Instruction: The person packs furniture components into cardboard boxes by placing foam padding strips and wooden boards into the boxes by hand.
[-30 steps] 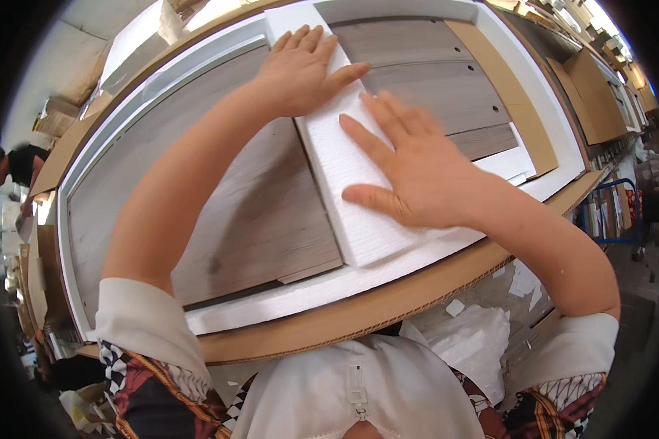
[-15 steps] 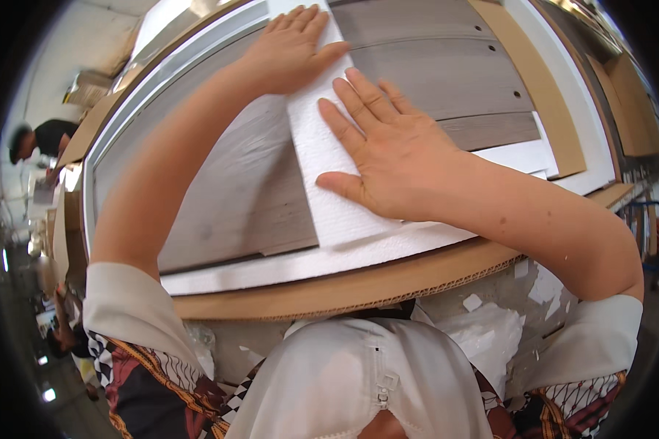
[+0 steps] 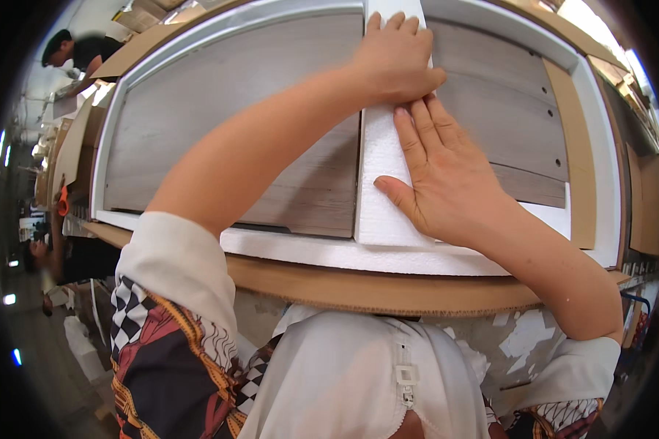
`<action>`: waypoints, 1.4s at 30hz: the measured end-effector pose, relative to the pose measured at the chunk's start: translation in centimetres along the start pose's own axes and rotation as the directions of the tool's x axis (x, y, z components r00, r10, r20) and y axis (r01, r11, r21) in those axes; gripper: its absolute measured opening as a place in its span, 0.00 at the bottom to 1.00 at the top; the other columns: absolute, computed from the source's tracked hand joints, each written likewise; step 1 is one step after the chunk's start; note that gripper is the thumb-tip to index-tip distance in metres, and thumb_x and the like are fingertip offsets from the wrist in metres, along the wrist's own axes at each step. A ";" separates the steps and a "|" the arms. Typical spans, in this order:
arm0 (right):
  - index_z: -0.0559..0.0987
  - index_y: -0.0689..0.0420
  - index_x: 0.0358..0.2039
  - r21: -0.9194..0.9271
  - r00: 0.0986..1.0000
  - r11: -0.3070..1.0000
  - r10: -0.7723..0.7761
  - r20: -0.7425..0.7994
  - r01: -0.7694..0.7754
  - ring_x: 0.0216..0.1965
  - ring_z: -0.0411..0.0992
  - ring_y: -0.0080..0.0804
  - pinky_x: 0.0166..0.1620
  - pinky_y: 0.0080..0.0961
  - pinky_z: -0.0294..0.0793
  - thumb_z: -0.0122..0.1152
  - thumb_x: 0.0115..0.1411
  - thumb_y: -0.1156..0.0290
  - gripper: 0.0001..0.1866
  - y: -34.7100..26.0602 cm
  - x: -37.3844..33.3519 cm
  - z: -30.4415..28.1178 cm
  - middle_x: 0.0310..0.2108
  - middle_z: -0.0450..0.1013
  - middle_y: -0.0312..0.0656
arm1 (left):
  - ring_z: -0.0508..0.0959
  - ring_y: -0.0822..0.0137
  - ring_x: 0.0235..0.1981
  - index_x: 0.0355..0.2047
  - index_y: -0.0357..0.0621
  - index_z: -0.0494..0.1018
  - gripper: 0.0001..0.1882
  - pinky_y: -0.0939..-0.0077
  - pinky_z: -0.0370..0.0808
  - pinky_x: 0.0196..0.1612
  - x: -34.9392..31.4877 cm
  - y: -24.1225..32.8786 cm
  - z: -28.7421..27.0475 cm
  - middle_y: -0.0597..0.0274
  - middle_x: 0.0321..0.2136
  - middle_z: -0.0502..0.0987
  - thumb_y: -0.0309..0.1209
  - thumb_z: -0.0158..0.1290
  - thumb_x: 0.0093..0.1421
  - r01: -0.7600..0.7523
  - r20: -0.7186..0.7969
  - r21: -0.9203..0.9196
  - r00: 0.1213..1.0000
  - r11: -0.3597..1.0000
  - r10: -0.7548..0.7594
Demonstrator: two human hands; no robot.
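A white foam strip (image 3: 386, 208) lies across grey wood-grain boards (image 3: 234, 132) inside a foam-lined carton. My left hand (image 3: 399, 58) rests on the strip's far part, fingers stretched toward the far side. Closer to me, my right hand (image 3: 450, 172) lies flat on the strip's right side, thumb out to the left. Its fingertips come up to the left hand's thumb and heel; whether they touch I cannot tell. Neither hand holds anything. The strip's near end meets the white foam edging (image 3: 307, 251) along the carton's front.
The carton's brown cardboard edge (image 3: 388, 293) runs along my front. A cardboard strip (image 3: 575, 161) stands inside its right end. Dark holes dot the right-hand board. Two people (image 3: 88, 55) work at the far left. White scraps (image 3: 523, 336) litter the floor.
Both hands and the foam strip sit further right in the picture, and the strip looks straighter. The view has also turned somewhat. Both hands stay flat on the strip.
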State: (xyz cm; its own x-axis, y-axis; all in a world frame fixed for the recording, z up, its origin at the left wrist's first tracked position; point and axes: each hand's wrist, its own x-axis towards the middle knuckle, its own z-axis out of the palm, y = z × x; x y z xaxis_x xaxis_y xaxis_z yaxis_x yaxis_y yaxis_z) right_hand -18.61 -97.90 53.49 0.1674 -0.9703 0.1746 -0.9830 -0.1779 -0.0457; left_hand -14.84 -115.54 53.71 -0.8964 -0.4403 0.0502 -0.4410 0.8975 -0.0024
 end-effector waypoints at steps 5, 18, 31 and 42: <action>0.59 0.69 0.56 -0.061 1.000 0.998 -0.009 -0.024 0.007 0.63 0.44 0.51 0.62 0.41 0.43 0.39 0.62 0.51 0.33 -0.7 0.1 -0.3 0.59 0.51 0.59 | 0.65 0.52 0.51 0.42 0.34 0.70 0.25 0.54 0.55 0.55 0.2 -1.5 1.2 0.47 0.46 0.70 0.46 0.38 0.60 -0.021 -0.432 -0.057 0.902 0.998 -0.006; 0.52 0.67 0.59 0.046 0.984 0.984 -0.173 0.038 0.171 0.65 0.37 0.48 0.64 0.39 0.34 0.36 0.61 0.47 0.38 -0.4 10.0 0.7 0.62 0.45 0.57 | 0.76 0.69 0.35 0.34 0.35 0.76 0.10 0.74 0.69 0.42 -25.0 -10.5 -5.2 0.60 0.32 0.78 0.30 0.52 0.57 0.291 -0.120 -0.810 0.767 0.509 -0.630; 0.50 0.60 0.61 0.378 0.952 0.885 0.305 -0.027 -0.273 0.58 0.51 0.65 0.58 0.42 0.55 0.57 0.42 0.34 0.56 4.3 12.0 0.8 0.58 0.43 0.72 | 0.73 0.50 0.34 0.37 0.37 0.67 0.22 0.61 0.69 0.38 -19.3 -0.6 -2.1 0.46 0.30 0.73 0.47 0.44 0.60 0.160 0.141 -0.579 0.985 0.799 -0.095; 0.56 0.64 0.57 0.132 0.908 0.918 0.392 -0.145 -0.375 0.44 0.66 0.60 0.43 0.41 0.71 0.59 0.35 0.50 0.50 1.3 12.3 -1.4 0.51 0.57 0.63 | 0.70 0.53 0.43 0.35 0.36 0.72 0.13 0.63 0.66 0.49 -17.4 -5.4 -0.5 0.51 0.38 0.72 0.26 0.47 0.49 -0.347 -0.086 -0.469 0.933 0.812 0.350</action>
State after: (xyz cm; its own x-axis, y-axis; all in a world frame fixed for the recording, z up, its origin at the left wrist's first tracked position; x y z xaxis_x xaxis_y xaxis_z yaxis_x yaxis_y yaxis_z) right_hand -17.97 -109.81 56.94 -0.2440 -0.9274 0.2837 -0.9548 0.1786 -0.2375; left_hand 3.17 -112.73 53.32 -0.9868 -0.0949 0.1315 -0.0261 0.8933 0.4486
